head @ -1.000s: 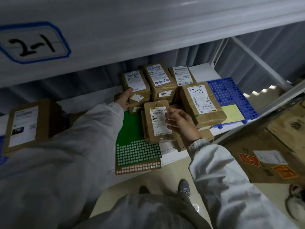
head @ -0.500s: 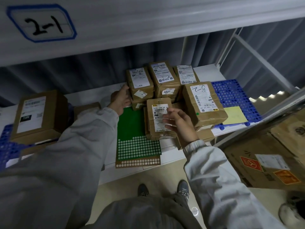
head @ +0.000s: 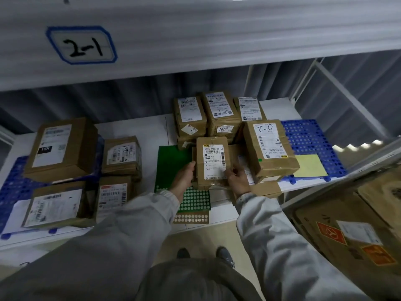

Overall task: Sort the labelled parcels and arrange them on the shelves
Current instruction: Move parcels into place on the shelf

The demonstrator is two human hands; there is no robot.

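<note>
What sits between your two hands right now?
In the head view, one small labelled parcel: the left hand holds its left edge, the right hand its lower right corner.

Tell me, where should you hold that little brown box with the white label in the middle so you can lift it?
Grip the small parcel by its two long side faces near the front end, coming from the front. It lies flat, label up, on other parcels, with a bigger box close on its right and boxes behind. The left hand and right hand already hold it this way.
</note>
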